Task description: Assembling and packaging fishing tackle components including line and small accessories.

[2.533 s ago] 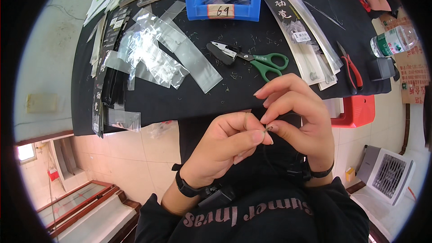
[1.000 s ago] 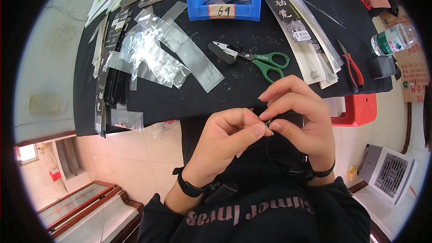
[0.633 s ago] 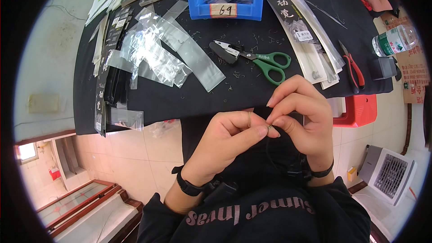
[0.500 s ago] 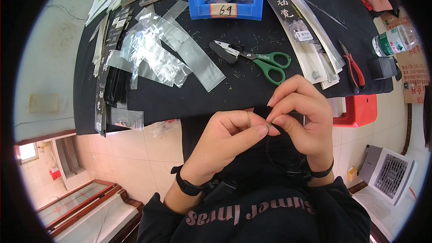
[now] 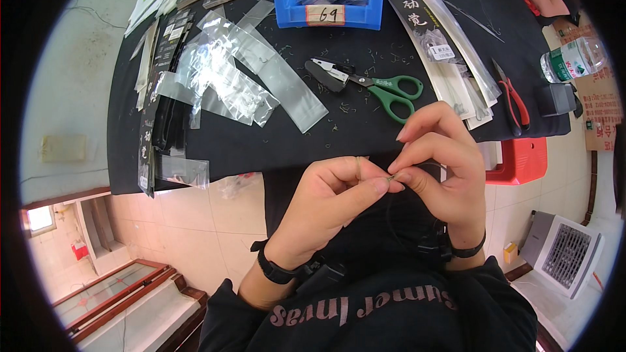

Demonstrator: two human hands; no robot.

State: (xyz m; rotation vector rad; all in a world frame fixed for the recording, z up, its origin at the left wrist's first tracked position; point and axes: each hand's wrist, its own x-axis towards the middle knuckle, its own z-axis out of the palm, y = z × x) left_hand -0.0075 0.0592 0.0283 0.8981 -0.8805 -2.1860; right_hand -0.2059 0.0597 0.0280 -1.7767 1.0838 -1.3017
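Note:
In front of my body, just off the table's near edge, my left hand [image 5: 336, 199] pinches a thin greenish line [image 5: 390, 178] between thumb and forefinger. My right hand [image 5: 450, 166] grips the same line with thumb and fingertip, its other fingers curled above. A thin dark strand hangs below the fingertips; whatever tiny part lies inside the pinch is hidden. Beyond my right hand lie green-handled scissors [image 5: 396, 91], and beside their blades rests a small black-and-white stapler-like tool [image 5: 328, 75].
Clear plastic sleeves [image 5: 251, 78] and packets cover the table's left side. A blue bin [image 5: 326, 18] of bags stands at the back. To the right are long cards [image 5: 433, 52], red-handled pliers [image 5: 514, 101], a bottle [image 5: 572, 60] and a red basket [image 5: 531, 163]. Small clippings dot the black cloth.
My right fingertips have drawn slightly right, away from my left thumb, and a short length of line now shows between the two pinches. My left hand has barely moved.

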